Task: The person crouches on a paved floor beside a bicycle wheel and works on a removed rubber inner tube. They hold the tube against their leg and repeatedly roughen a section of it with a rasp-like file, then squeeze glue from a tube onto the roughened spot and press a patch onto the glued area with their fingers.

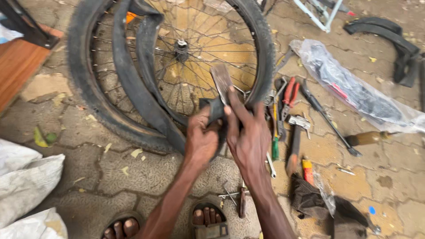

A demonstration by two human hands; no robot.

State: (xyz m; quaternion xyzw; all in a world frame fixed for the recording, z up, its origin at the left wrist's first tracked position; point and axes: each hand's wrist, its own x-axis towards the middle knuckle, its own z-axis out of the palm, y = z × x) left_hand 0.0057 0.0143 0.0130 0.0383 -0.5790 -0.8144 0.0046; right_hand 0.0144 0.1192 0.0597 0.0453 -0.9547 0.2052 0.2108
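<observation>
Head view: the left hand (201,139) is closed around a fold of black inner tube (133,84), pinching it at the spot where the tube bends just above the knuckles. The right hand (249,135) grips a flat, worn, brownish rubbing block (221,79) between thumb and fingers, its lower end in the hand and its upper end sticking up and tilted slightly left, pressed against the held fold of tube. The two hands are touching or nearly so, side by side, in front of the lower edge of a bicycle wheel (179,46).

The wheel lies flat on the paved floor (146,172), its tyre (84,84) partly off, and the inner tube loops out of it across the spokes down to the hands. Just right of the hands lies a cluster of tools: red-handled pliers (290,93), a hammer (295,141), a green-handled screwdriver (275,132) and a long dark bar (325,117). Farther right sits a clear plastic bag (354,86) with dark contents, and a strip of black tyre rubber (389,35) lies at the top right. A dark cloth (310,199) lies at the lower right. White sacks (26,186) lie at the lower left, a wooden board (17,71) at the left edge. Two sandalled feet (210,219) show at the bottom.
</observation>
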